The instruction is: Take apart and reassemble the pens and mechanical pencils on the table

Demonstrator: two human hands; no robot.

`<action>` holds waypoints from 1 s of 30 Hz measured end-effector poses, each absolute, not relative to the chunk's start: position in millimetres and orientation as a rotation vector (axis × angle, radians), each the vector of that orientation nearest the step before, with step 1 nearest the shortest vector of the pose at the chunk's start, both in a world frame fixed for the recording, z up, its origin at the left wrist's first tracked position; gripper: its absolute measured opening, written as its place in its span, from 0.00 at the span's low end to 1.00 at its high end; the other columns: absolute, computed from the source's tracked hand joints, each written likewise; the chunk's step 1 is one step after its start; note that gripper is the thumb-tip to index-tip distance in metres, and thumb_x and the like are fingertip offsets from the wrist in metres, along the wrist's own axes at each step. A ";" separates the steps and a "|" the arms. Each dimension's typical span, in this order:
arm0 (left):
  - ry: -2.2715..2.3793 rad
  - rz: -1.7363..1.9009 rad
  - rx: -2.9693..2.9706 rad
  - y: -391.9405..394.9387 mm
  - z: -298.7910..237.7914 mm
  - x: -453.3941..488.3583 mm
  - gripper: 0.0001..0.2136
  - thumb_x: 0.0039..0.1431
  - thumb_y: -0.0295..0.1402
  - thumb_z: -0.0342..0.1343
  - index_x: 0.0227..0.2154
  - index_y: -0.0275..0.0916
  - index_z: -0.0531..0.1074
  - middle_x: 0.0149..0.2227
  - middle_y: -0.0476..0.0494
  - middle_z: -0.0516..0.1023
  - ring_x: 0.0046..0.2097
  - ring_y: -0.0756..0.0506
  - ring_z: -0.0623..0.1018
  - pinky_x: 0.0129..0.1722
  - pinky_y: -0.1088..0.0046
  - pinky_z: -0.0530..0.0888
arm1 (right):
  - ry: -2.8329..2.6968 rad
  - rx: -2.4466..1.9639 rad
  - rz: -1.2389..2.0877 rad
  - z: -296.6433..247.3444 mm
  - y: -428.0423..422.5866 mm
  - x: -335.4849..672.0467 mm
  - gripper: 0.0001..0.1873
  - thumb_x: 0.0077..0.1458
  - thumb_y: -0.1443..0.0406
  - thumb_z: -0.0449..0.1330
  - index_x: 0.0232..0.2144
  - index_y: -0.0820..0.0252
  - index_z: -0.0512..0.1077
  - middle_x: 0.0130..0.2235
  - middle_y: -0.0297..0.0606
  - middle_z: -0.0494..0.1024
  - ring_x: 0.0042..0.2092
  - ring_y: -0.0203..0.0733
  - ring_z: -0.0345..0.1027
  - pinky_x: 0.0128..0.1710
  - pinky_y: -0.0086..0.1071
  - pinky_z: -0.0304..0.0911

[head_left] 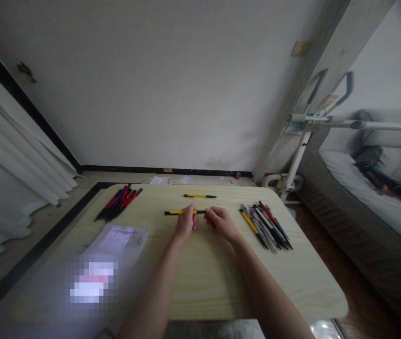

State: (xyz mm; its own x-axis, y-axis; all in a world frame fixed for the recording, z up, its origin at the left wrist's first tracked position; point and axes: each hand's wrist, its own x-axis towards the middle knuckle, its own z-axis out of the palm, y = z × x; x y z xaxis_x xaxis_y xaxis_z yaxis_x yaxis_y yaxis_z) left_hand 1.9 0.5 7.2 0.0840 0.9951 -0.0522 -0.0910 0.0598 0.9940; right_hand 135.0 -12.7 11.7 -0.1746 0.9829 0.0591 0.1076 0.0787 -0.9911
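From the head view I look over a pale, wood-grained counter (pixel 203 282) with rounded corners, set before a plain grey-white wall (pixel 165 84). A white curtain (pixel 5 155) hangs to the left; to the right I have a white exercise frame (pixel 299 150) and a grey upholstered seat or bed, I can't tell which. Red, blue and black pens (pixel 120 202) lie bunched far left on the counter, a mixed pile (pixel 265 226) lies right, and a translucent packet (pixel 129 240) sits nearer on the left.

Mid-counter, the yellow-and-black pen (pixel 175 213) is held roughly level, left to right: black left end, yellow barrel, dark right section. My left hand (pixel 186 220) is closed around its barrel; my right hand (pixel 221 221) pinches the dark end. A similar second pen (pixel 200 196) lies just beyond.
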 end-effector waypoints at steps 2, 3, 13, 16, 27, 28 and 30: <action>1.104 1.161 1.122 0.4 7.5 2.2 0.18 0.51 0.38 0.40 0.09 0.40 0.51 0.07 0.55 0.50 0.11 0.55 0.56 0.14 0.77 0.54 | -1.458 -1.140 1.214 12.9 -13.1 135.3 0.22 0.50 0.51 0.50 0.20 0.64 0.67 0.18 0.30 0.64 0.18 0.28 0.51 0.17 0.23 0.47; 1.103 1.164 1.112 0.4 7.7 2.3 0.18 0.51 0.38 0.40 0.09 0.40 0.51 0.07 0.55 0.50 0.11 0.54 0.56 0.14 0.77 0.53 | -1.461 -1.138 1.203 13.3 -13.2 135.4 0.21 0.50 0.51 0.51 0.20 0.64 0.67 0.18 0.31 0.64 0.19 0.28 0.52 0.17 0.23 0.47; 1.088 1.181 1.140 0.2 7.4 1.3 0.18 0.52 0.37 0.41 0.09 0.40 0.51 0.08 0.55 0.50 0.11 0.55 0.56 0.14 0.76 0.53 | -1.474 -1.132 1.169 15.0 -13.9 136.4 0.17 0.51 0.55 0.52 0.21 0.64 0.68 0.18 0.30 0.64 0.19 0.28 0.51 0.17 0.23 0.47; 1.086 1.189 1.145 0.7 5.8 1.0 0.19 0.52 0.38 0.41 0.09 0.40 0.51 0.08 0.55 0.50 0.11 0.54 0.56 0.14 0.76 0.54 | -1.455 -1.110 1.179 13.8 -12.8 136.2 0.15 0.49 0.56 0.54 0.25 0.63 0.69 0.19 0.30 0.65 0.19 0.28 0.51 0.17 0.23 0.48; 1.070 1.162 1.077 2.8 1.7 0.1 0.20 0.53 0.45 0.41 0.12 0.39 0.54 0.08 0.55 0.52 0.12 0.54 0.57 0.15 0.76 0.54 | -1.346 -1.058 1.207 9.6 -11.0 135.7 0.13 0.47 0.58 0.57 0.31 0.63 0.70 0.24 0.33 0.70 0.20 0.29 0.55 0.19 0.24 0.51; 1.046 1.157 1.076 2.5 1.3 -0.4 0.20 0.53 0.46 0.40 0.12 0.39 0.55 0.09 0.55 0.53 0.12 0.54 0.57 0.15 0.76 0.54 | -1.339 -1.050 1.211 10.7 -11.4 135.9 0.13 0.47 0.58 0.57 0.31 0.63 0.70 0.23 0.33 0.70 0.21 0.29 0.55 0.19 0.24 0.52; 0.984 1.141 1.098 1.3 1.1 -1.5 0.20 0.54 0.46 0.39 0.13 0.38 0.57 0.10 0.54 0.54 0.14 0.54 0.58 0.15 0.76 0.53 | -1.312 -1.032 1.212 12.8 -11.7 136.8 0.12 0.47 0.58 0.57 0.31 0.62 0.70 0.23 0.33 0.70 0.21 0.29 0.55 0.19 0.24 0.51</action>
